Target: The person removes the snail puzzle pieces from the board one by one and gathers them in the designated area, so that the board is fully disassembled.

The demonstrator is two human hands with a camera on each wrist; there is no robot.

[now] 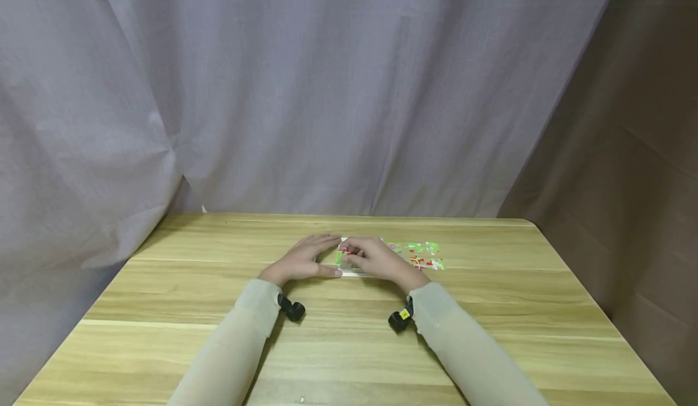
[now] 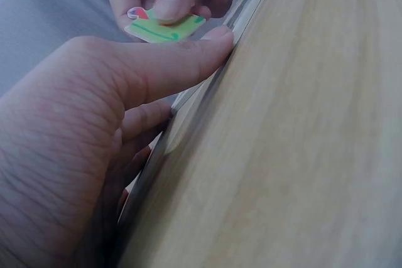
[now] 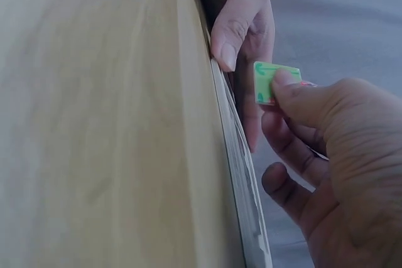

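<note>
My right hand (image 1: 378, 257) pinches a small jigsaw puzzle piece (image 3: 264, 81) between thumb and fingers. The piece is green with a touch of red, and in the left wrist view the puzzle piece (image 2: 163, 31) shows a rounded tab. Beneath the hands lies a flat, white-edged puzzle board (image 1: 354, 274), largely covered by the right hand. At its left end my left hand (image 1: 300, 260) rests with thumb and fingers extended, the thumb touching the near edge. The pinched piece is held just above the board, apart from it.
Right of the board, green, red and white patterned flat pieces (image 1: 431, 248) lie on the wooden table (image 1: 338, 345); whether they are joined I cannot tell. A grey curtain (image 1: 305, 103) hangs behind the table's far edge. Both wrists carry small black cameras.
</note>
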